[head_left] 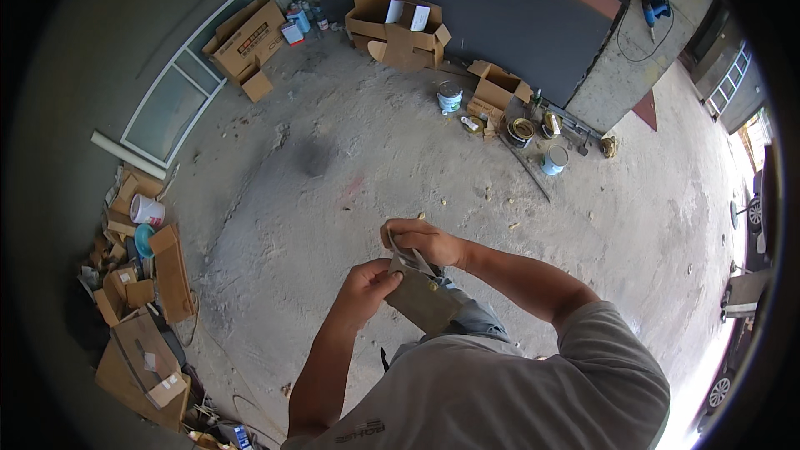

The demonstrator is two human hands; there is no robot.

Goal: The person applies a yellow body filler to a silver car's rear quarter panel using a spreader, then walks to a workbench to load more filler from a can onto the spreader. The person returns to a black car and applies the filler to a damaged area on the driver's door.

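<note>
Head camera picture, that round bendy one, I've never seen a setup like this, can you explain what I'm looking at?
There's no machine here, just a person's bare hands. A wide fisheye camera on their head looks down, so straight edges curve. The left hand and right hand both grip a flat grey-brown piece; I can't tell exactly what it is. Around them is a rough concrete floor, with a cardboard box and a blue-and-white can farther ahead, and piled cardboard on the left.

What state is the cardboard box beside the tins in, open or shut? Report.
The cardboard box is open: its flaps spread outward and its inside shows.
</note>
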